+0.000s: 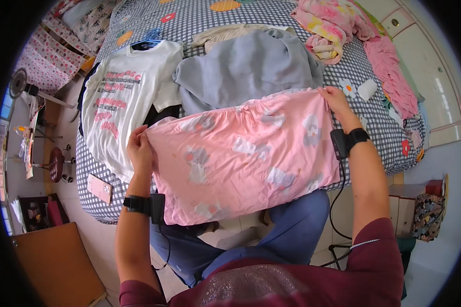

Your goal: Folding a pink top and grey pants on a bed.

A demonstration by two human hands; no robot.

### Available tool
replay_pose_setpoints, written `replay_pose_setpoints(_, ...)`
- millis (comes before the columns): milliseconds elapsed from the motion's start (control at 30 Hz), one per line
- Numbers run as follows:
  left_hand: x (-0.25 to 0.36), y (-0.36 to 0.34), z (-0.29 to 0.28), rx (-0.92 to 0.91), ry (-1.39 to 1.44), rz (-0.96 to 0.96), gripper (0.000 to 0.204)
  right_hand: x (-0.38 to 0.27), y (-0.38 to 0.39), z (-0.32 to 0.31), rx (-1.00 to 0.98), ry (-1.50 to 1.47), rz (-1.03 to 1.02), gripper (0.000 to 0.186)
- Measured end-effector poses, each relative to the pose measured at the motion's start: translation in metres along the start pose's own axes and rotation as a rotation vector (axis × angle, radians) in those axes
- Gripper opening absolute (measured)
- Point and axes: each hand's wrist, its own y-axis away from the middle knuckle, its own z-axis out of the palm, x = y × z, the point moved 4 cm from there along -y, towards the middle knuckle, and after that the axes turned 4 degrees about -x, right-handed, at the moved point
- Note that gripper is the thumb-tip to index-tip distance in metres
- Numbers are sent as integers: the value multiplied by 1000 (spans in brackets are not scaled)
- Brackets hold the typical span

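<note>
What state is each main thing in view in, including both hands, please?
Pink garment: held spread open, creased
Left hand: gripping its upper left corner
Right hand: gripping its upper right corner
White T-shirt: laid out, print up, wrinkled
Gray garment: loosely spread, rumpled
Beige garment: partly covered by the gray one
Pink-and-yellow cloth: bunched up
Plain pink cloth: crumpled
Phone: lying flat
Checked sheet: spread beneath them

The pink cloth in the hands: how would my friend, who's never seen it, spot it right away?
Find the big checked bed. At its near edge, a pink cloth spreads between the person's left hand and right hand. Its gray-and-white pictures set it apart from the white shirt, the plain gray garment and the rumpled plain pink bundle at right.
</note>
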Motion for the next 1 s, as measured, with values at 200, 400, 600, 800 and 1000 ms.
replay_pose_setpoints(200,3,14,-14,10,-261,282,29,17,24,-5,263,14,-27,23)
replay_pose_setpoints(400,-21,130,-77,85,-342,157,40,35,155,-55,112,90,28,19)
replay_pose_setpoints(600,-56,241,-65,111,141,-414,49,94,238,-27,220,50,350,25)
replay_pose_setpoints(800,-51,251,-36,46,413,-443,47,116,246,-16,193,-327,507,29)
replay_pose_setpoints(1000,-57,242,-43,44,509,-538,24,85,255,-16,280,-407,429,22)
